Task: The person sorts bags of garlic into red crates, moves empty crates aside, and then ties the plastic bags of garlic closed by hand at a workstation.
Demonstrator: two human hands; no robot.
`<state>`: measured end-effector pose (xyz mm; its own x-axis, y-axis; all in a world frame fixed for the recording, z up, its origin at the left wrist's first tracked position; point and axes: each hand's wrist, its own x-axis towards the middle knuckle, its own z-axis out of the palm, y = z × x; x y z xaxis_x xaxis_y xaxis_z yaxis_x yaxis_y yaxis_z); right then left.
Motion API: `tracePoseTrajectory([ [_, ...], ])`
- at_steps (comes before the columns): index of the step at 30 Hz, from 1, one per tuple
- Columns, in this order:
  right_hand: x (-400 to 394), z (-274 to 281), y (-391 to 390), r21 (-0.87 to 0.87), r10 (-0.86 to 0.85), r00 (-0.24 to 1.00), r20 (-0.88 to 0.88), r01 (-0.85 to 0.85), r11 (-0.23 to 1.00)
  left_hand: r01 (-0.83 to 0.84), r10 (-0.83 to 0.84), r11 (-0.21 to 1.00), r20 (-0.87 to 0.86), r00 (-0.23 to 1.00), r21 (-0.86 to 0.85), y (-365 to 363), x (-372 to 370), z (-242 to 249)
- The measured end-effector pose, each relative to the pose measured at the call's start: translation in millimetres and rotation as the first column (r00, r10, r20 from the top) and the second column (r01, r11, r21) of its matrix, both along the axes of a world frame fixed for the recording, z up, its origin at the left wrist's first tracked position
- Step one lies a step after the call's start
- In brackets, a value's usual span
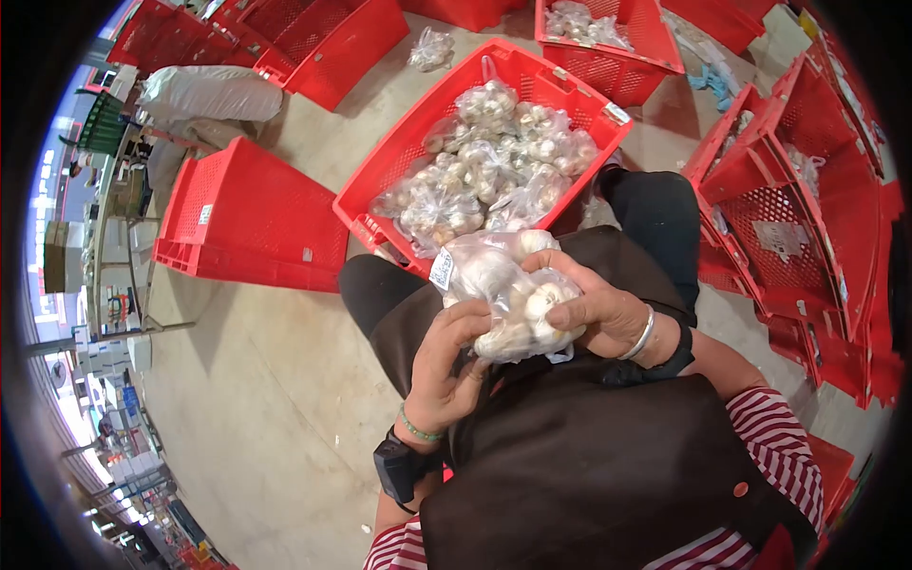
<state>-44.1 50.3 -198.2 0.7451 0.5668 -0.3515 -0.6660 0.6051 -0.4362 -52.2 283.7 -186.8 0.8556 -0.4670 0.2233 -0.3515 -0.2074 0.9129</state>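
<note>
Between my hands, above my lap, is a clear plastic bag of garlic bulbs (508, 285) with a white barcode label on its upper left corner. My left hand (446, 366) grips the bag's lower left side, with its fingers curled against the plastic. On the right side, my right hand (603, 309) holds the same bag, thumb across the front and fingers over the top. Just beyond the bag stands a red plastic crate (366, 195), which holds several more bags of garlic (494, 171).
A red crate (252, 218) stands upside down at the left. Stacked red crates (788, 218) line the right side. One loose clear bag (431, 49) lies on the floor behind the middle crate. A white sack (214, 92) and shelving are at the far left.
</note>
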Motion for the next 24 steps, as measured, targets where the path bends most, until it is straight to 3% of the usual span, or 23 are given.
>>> tracePoseTrajectory([
  [4,10,8,31,-0.008,0.201,0.979,-0.014,-0.201,0.979,-0.204,0.178,0.973,-0.204,0.963,-0.110,35,-29,-1],
  [6,13,7,52,-0.003,0.263,0.965,0.008,-0.263,0.965,-0.237,0.201,0.960,-0.224,0.954,-0.146,53,-46,-6],
  [8,14,1,72,-0.004,0.320,0.947,0.028,-0.320,0.947,-0.400,0.219,0.832,-0.434,0.874,-0.385,56,-64,-9],
  [9,13,-6,83,-0.064,0.327,0.941,0.091,-0.322,0.945,-0.376,0.203,0.834,-0.409,0.889,-0.403,61,-69,-15],
  [12,12,-24,102,-0.151,0.407,0.900,0.159,-0.385,0.910,-0.637,0.491,0.739,-0.473,0.732,-0.219,53,-87,-30],
  [16,16,-25,109,-0.241,0.553,0.822,0.135,-0.514,0.823,-0.668,0.531,0.696,-0.436,0.726,-0.265,60,-97,-46],
  [20,12,-38,112,-0.241,0.571,0.805,0.161,-0.529,0.814,-0.633,0.513,0.729,-0.403,0.758,-0.262,68,-92,-45],
  [22,10,-44,113,-0.124,0.516,0.855,-0.041,-0.517,0.847,-0.618,0.496,0.732,-0.398,0.772,-0.286,69,-90,-47],
  [24,10,-47,113,-0.149,0.523,0.850,-0.060,-0.526,0.838,-0.607,0.478,0.740,-0.408,0.778,-0.289,68,-89,-47],
])
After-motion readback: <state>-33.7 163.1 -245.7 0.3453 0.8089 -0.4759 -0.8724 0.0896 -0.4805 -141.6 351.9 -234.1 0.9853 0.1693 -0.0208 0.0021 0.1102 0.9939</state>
